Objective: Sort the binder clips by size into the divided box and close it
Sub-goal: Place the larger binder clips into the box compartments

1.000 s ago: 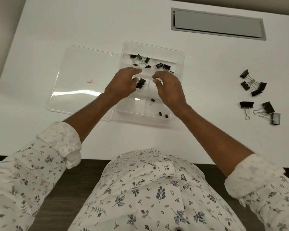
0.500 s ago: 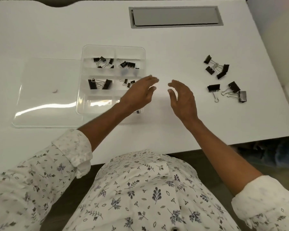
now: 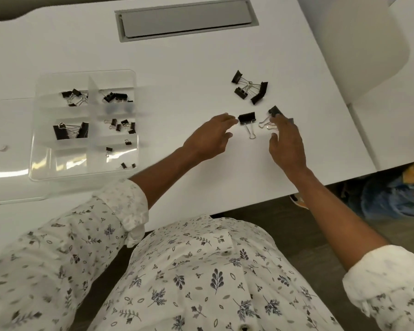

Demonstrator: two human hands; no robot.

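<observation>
black binder clip [image 3: 247,118], silver wire handles, on white surface [image 3: 177,68] | clear divided plastic box [image 3: 86,73] well left of it | left hand [image 3: 208,137] grip open, empty, just beside clip | right hand [image 3: 287,144] grip spread, nothing pinched, right of clip | likely light, stiff; pinch black body

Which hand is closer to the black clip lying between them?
Left. The left hand has fingertips almost touching the clip; the right hand is farther off on its other side, over other clips.
</observation>
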